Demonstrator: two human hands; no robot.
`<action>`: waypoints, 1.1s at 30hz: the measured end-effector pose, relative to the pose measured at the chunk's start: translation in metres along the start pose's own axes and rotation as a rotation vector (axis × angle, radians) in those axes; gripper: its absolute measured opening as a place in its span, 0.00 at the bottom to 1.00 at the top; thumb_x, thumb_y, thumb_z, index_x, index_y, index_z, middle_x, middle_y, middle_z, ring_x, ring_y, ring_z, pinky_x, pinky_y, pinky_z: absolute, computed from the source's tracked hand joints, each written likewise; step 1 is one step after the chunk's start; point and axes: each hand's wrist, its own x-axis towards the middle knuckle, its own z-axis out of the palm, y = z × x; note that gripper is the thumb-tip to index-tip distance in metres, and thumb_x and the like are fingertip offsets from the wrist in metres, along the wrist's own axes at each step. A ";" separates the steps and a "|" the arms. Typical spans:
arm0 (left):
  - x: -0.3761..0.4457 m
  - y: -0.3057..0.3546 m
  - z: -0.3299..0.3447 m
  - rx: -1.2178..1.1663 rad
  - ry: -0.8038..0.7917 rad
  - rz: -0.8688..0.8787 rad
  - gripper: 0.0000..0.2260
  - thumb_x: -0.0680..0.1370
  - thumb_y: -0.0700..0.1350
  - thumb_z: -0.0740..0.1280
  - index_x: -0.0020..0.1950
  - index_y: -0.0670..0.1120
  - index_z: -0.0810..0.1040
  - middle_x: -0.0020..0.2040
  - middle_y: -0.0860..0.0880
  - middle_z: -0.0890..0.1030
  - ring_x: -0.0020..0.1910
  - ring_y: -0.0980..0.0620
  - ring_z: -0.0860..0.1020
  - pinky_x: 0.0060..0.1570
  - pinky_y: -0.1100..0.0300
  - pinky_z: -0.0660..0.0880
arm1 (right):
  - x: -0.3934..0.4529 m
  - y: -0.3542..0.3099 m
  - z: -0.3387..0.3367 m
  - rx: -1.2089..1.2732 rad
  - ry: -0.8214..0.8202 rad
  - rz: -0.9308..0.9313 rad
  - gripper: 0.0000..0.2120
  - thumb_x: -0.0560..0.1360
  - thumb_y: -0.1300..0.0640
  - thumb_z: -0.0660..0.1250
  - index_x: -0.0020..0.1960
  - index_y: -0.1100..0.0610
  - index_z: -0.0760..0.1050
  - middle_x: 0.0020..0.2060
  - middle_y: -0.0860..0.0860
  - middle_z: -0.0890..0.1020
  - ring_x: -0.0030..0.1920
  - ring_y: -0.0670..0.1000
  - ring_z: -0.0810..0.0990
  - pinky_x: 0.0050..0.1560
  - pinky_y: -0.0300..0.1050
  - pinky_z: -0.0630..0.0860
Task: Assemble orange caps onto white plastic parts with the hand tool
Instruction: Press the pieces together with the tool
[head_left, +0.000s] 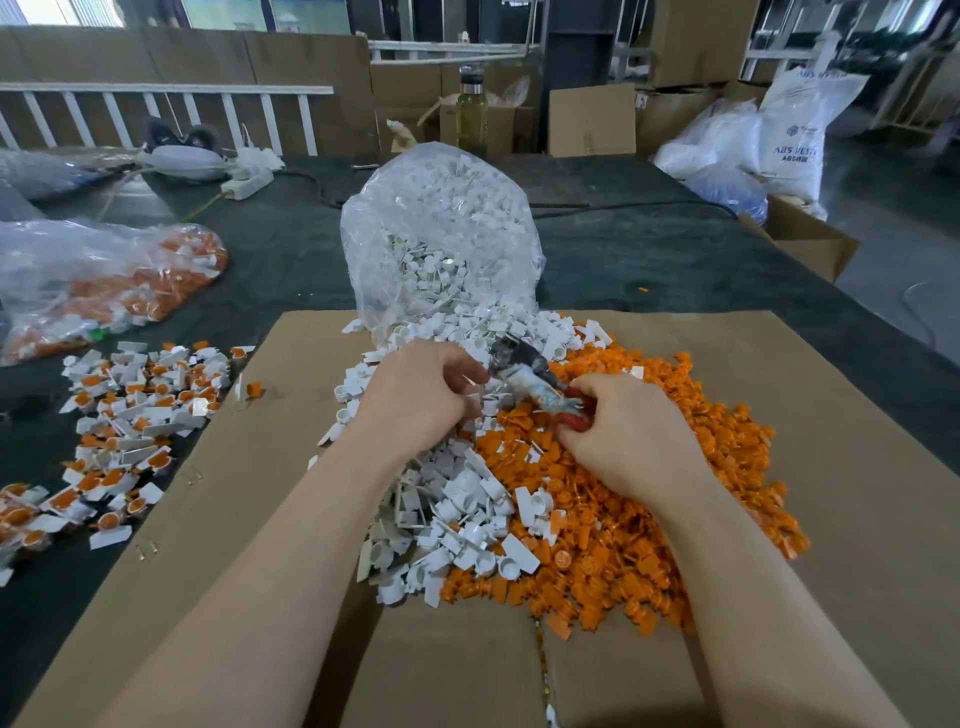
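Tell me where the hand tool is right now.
The hand tool is at centre of the head view, gripped by the right hand, its head by the left hand, above the piles.

Two hands, one hand tool

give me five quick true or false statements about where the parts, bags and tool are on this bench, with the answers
1. The right hand grips the red-handled hand tool. True.
2. The loose orange caps lie left of the loose white parts. False: the caps lie to the right of them.
3. The clear bag of white parts stands at the far edge of the cardboard sheet. True.
4. The finished pieces are piled at the right of the cardboard. False: they lie to its left.
5. The left hand lies flat and open on bare cardboard. False: its fingers are curled over the white parts.
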 end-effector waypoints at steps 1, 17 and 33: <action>0.000 0.000 0.000 -0.006 0.005 -0.005 0.11 0.72 0.39 0.75 0.49 0.54 0.83 0.40 0.58 0.83 0.36 0.59 0.81 0.35 0.62 0.78 | 0.000 0.000 0.001 -0.012 0.003 0.002 0.04 0.74 0.46 0.67 0.44 0.44 0.73 0.37 0.43 0.77 0.38 0.47 0.77 0.31 0.42 0.72; -0.009 0.024 0.023 -0.466 0.087 -0.073 0.03 0.72 0.44 0.77 0.42 0.49 0.84 0.34 0.51 0.85 0.30 0.58 0.82 0.31 0.68 0.75 | -0.001 -0.004 -0.001 0.318 0.248 0.040 0.14 0.72 0.48 0.73 0.55 0.52 0.80 0.42 0.44 0.81 0.39 0.44 0.77 0.33 0.37 0.66; -0.014 0.032 0.030 -0.718 0.128 -0.097 0.05 0.72 0.39 0.75 0.37 0.47 0.83 0.33 0.45 0.85 0.37 0.48 0.85 0.33 0.63 0.77 | -0.003 -0.012 -0.001 0.467 0.353 0.055 0.05 0.73 0.50 0.71 0.44 0.50 0.80 0.33 0.43 0.81 0.33 0.45 0.78 0.34 0.44 0.74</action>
